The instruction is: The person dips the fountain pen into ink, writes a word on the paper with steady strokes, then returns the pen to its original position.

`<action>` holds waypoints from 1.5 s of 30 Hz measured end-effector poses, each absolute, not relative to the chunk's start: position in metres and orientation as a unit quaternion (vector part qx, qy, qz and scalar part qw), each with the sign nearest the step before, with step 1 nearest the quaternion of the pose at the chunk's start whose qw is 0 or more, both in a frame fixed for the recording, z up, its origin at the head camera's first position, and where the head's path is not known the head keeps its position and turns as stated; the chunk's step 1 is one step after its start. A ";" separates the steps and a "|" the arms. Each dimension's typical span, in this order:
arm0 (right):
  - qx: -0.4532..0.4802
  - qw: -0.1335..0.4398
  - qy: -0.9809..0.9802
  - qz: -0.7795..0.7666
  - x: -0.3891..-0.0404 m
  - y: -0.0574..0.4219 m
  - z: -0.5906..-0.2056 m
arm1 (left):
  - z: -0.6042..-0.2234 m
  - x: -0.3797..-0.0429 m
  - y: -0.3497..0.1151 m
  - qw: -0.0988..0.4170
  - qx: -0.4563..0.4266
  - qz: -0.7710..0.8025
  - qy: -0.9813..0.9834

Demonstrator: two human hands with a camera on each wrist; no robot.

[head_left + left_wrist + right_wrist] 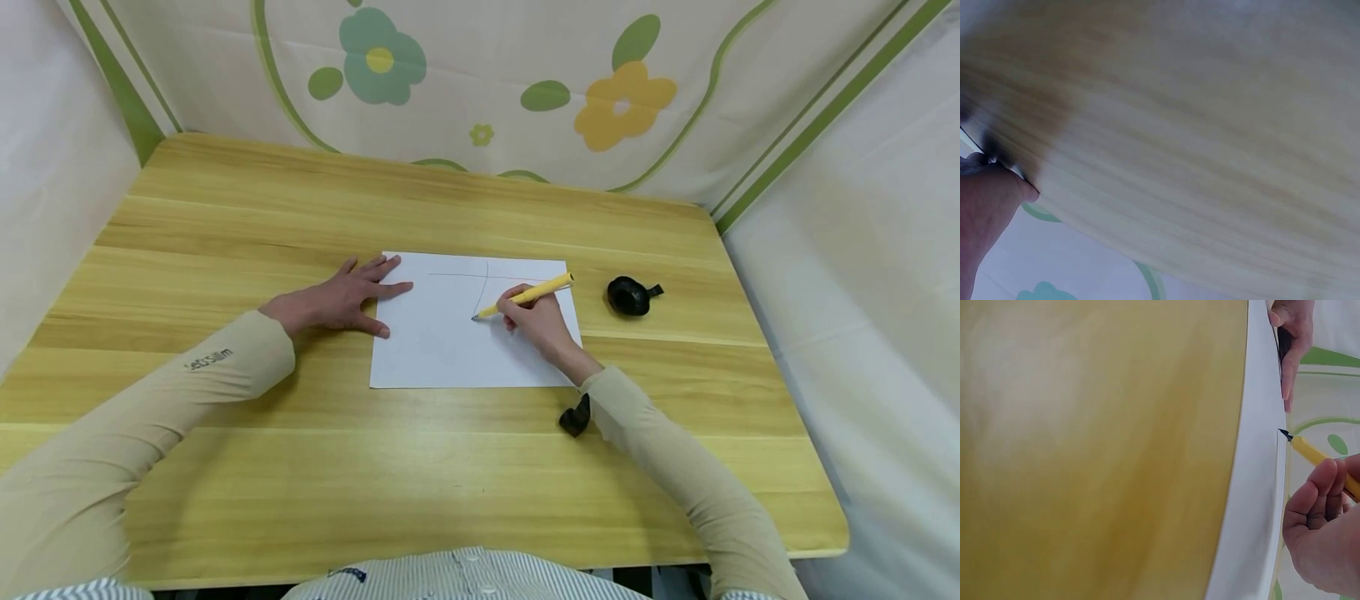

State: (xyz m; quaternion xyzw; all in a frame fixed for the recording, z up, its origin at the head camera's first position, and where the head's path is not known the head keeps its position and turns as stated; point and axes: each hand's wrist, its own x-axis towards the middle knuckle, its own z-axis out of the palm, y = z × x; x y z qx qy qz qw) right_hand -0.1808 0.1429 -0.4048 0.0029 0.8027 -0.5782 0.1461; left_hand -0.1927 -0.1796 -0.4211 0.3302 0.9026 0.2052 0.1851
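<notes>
A white sheet of paper (427,358) lies on the wooden table, with a long thin horizontal line and a curved line crossing it. My right hand (536,321) pinches a yellow fountain pen (536,292). In the right wrist view the pen (1310,453) has a dark pointed nib, and in the head view that nib meets the lower end of the curved line. On the sheet's left edge rests my left hand (341,298), fingers spread. Only part of this left hand (988,206) shows at the side of the left wrist view.
A round black object (628,297) with a small tab lies right of the paper. Another small black piece (575,417) shows beside my right wrist. The wooden table (337,483) ends at a flower-patterned curtain (465,75) at the back. White cloth hangs at both sides.
</notes>
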 end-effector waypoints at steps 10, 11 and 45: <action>0.004 0.154 0.801 -0.579 -0.177 0.142 -0.403 | -0.420 -0.191 -0.179 0.184 0.328 0.204 0.904; 0.005 0.155 0.800 -0.580 -0.177 0.142 -0.403 | -0.421 -0.191 -0.179 0.184 0.329 0.205 0.903; 0.003 0.175 0.799 -0.576 -0.169 0.142 -0.408 | -0.423 -0.194 -0.180 0.188 0.325 0.210 0.903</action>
